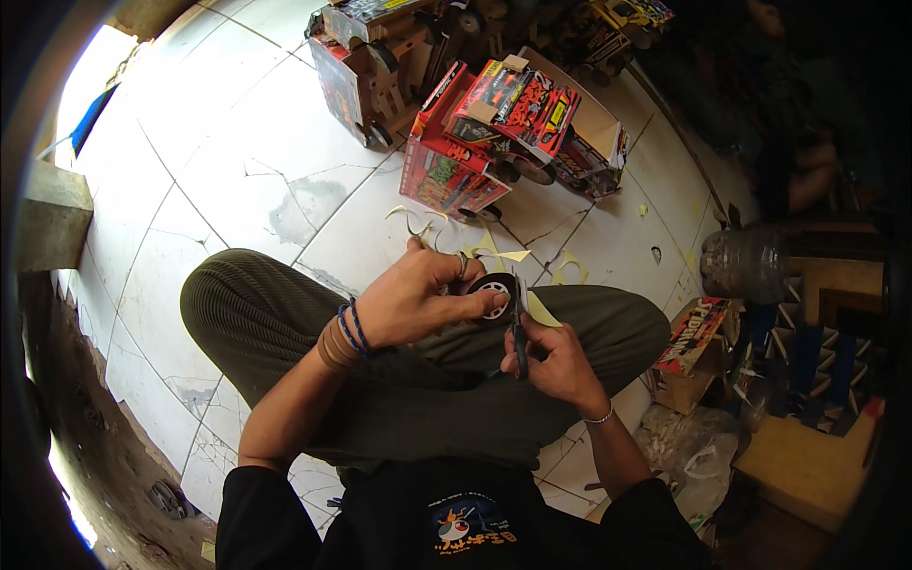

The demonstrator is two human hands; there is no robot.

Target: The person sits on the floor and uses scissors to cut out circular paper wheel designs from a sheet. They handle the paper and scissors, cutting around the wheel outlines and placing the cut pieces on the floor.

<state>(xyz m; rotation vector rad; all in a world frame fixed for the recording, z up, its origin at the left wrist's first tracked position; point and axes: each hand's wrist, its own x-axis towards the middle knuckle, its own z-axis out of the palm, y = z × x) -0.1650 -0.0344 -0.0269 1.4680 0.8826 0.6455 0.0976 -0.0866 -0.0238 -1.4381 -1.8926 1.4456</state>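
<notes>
Above my lap, my left hand [410, 296] pinches a small round black cut-out [493, 294] printed like a wheel, with white spokes at its middle. My right hand [562, 366] is closed around the black handles of a pair of scissors [520, 351]. Their blades point away from me and lie right at the cut-out's right edge. A pale yellow piece of paper [542, 313] sticks out beside the blades, over my right hand. Curled yellow paper scraps [570, 270] lie on the tiles just beyond my hands.
Toy trucks made of printed cardboard [518, 109] stand ahead on the cracked white tile floor [228, 142]. To the right are a clear plastic jar [743, 264], a printed carton [698, 342] and plastic bags [701, 454]. Someone's bare limb [812, 176] shows in the dark far right.
</notes>
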